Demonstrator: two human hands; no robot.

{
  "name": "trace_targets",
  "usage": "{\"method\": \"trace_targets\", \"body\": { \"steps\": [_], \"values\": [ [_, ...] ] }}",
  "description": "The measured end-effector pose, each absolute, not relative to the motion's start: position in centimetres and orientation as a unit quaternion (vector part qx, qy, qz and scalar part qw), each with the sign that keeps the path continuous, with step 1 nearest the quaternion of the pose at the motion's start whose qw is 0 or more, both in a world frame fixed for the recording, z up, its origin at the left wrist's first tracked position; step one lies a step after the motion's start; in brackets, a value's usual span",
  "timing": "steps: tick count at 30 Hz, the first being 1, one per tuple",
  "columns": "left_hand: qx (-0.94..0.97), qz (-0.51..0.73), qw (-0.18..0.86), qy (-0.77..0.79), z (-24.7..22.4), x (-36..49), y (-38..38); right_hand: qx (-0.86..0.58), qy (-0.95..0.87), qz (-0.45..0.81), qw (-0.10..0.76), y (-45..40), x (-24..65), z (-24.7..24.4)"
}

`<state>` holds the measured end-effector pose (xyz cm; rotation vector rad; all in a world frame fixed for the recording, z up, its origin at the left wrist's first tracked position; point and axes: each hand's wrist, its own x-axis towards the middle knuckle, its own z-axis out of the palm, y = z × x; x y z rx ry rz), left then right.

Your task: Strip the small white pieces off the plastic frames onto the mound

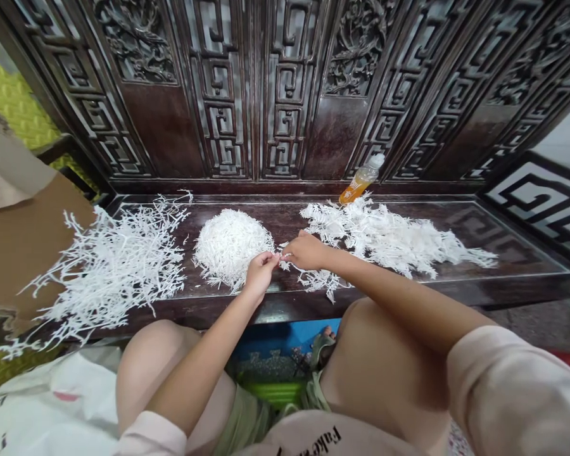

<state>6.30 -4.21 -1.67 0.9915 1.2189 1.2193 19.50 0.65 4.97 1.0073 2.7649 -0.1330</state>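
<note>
The person sits close in front of a dark carved wooden desk (285, 218), and both arms reach forward to its middle. Here 12 o'clock means straight ahead from the hands. The left hand (259, 273) and the right hand (304, 251) are very near each other, almost touching at the fingertips. The left fingers (272, 258) are together in a small pinch on a thin white strip (281, 256), and the right fingers (289, 253) are also pinched together on white strip material. The strips are so thin that I cannot tell if both hands hold the same one, and I cannot tell if they are paper or plastic.

A round mound of fine white strips (232, 247) lies at 10 o'clock, just beside the left hand. A wide branching spread of white strips (114, 272) is at 9 o'clock, well apart from the hands, and it reaches over a brown cardboard sheet (23, 247). A long loose pile of white strips (389, 237) lies at 3 o'clock, near the right hand. At 1 o'clock, a plastic bottle (360, 182) with orange liquid and a white cap stands tilted against the carved wooden panel (213, 95) behind the desk. A white plastic bag (42, 405) is at 7 o'clock, beside the person's left knee (152, 361).
</note>
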Motion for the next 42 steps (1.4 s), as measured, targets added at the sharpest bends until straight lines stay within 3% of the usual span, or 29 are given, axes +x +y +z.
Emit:
{"method": "trace_targets", "body": {
  "steps": [5, 11, 15, 20, 31, 37, 42],
  "values": [
    [0.415, 0.530, 0.496, 0.549, -1.2, 7.2, -5.1, 0.383, 0.917, 0.007, 0.109, 1.6, 19.6, 5.0],
    [0.447, 0.521, 0.494, 0.534, 1.3, 4.9, -5.3, 0.551, 0.823, -0.005, 0.141, 5.2, 25.3, 4.6],
    [0.386, 0.572, 0.386, 0.612, 1.6, -0.1, -2.0, 0.544, 0.826, -0.037, 0.144, 5.2, 27.0, 4.2],
    [0.366, 0.523, 0.326, 0.697, -0.4, -4.1, 0.5, 0.493, 0.856, -0.046, 0.149, 4.1, 24.9, 3.3],
    [0.421, 0.516, 0.323, 0.672, 1.6, -2.9, -1.8, 0.424, 0.891, -0.047, 0.154, 2.3, 21.6, 3.7],
    [0.569, 0.390, 0.448, 0.569, 0.9, 1.9, -3.6, 0.378, 0.918, -0.098, 0.073, 1.0, 20.0, 4.3],
    [0.618, 0.385, 0.445, 0.521, -1.2, 4.5, -4.0, 0.391, 0.911, -0.128, 0.015, 0.9, 19.8, 4.1]
  ]
}}
